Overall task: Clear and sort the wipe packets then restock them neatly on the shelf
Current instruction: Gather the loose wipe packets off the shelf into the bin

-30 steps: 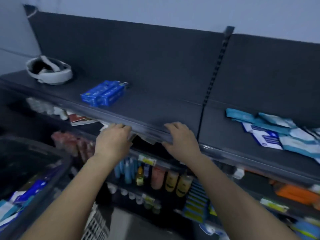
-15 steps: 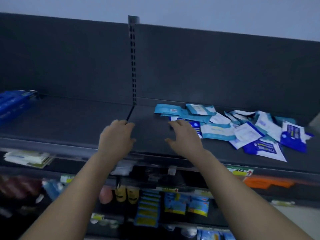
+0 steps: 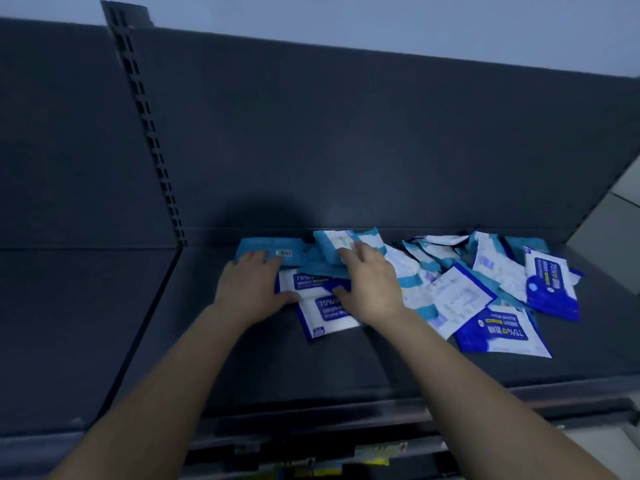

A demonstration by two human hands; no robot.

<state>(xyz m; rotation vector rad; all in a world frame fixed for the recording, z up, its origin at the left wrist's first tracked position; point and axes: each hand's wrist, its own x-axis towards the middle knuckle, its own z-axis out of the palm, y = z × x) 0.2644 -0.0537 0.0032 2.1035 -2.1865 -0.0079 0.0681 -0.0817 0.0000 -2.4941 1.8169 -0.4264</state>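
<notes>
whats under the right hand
The right hand rests on a teal packet and overlaps a blue-and-white alcohol wipe packet; what lies beneath its palm is covered.

Heaped on the shelf (image 3: pixel 242 358), right of the upright (image 3: pixel 152 143), against the back panel (image 3: pixel 346 133): wipe packets (image 3: pixel 450 296); left hand (image 3: pixel 249 292) and right hand (image 3: pixel 370 289) atop their left end.

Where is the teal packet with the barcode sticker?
In the head view, the teal packet lies at the left end of the pile, near the back panel, under the fingers of the left hand.
</notes>
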